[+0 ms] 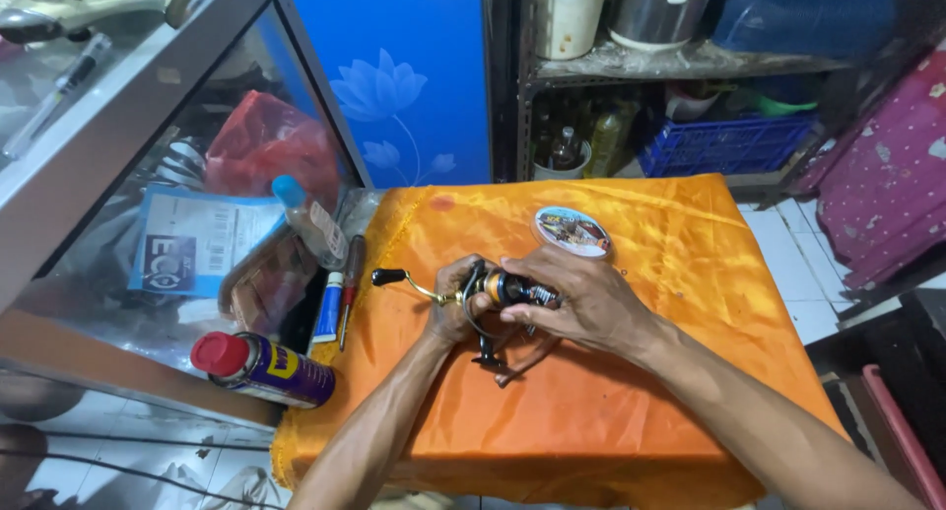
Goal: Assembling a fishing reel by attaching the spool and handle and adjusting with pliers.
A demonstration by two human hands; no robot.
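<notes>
- The small black-and-gold metal spinning fishing reel (498, 291) was held just above the middle of the table draped in shiny orange satin cloth (611, 402), which serves as the landmark here.
- The left hand (451, 308) was closed around the reel's body from the handle side; the black-knobbed crank stuck out to the left.
- The right hand (576, 295) was closed over the spool end, fingers curled on it.
- Judging by this, the work on the reel looked mid-way: the reel seemed assembled, and its bail wire stood away from the body.
- Toward the cloth's far edge lay a round flat line spool with a colourful label (573, 230).
- At the cloth's left edge lay a blue-and-white tube (328, 308) and a red-handled screwdriver (349, 283).
- Off the near-left corner lay a blue-and-yellow spray can with red cap (264, 368).
- Further left, behind glass, sat a blue-and-white printed packet (192, 242).
</notes>
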